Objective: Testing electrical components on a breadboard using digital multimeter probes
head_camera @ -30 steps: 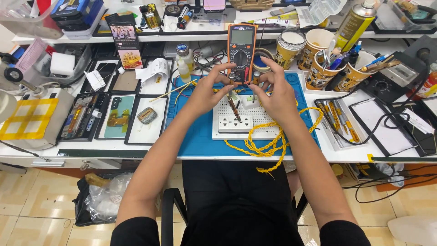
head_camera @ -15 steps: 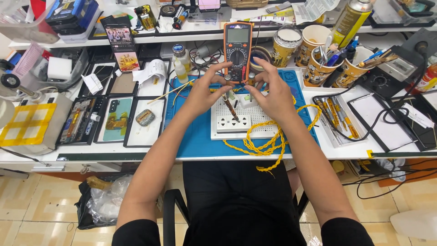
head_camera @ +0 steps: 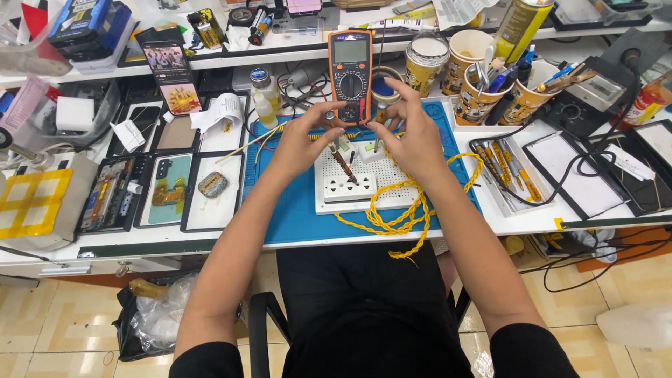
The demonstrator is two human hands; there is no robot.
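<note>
The fingers (head_camera: 334, 129) of the left hand (head_camera: 304, 143) are pinching nearly shut around a thin probe (head_camera: 341, 158), its tip slanting down onto the white breadboard (head_camera: 381, 183). The right hand (head_camera: 413, 136) is curling its fingers (head_camera: 381, 127) close together just above the board; whether they are gripping anything small I cannot tell.

The probe is looking light, stiff and slim (likely slippery at the metal tip), so holding it on the insulated shaft seems best. The breadboard is lying on the blue mat (head_camera: 294, 210) on the counter (head_camera: 525, 217), with a yellow twisted wire (head_camera: 392, 217) trailing over its near edge; that wire is probably soft and springy, apt to snag.

The orange multimeter (head_camera: 350, 73) is standing just behind the hands. Compared with a second ago, both hands are sitting slightly closer together over the board, and the view is tilting a little.
</note>
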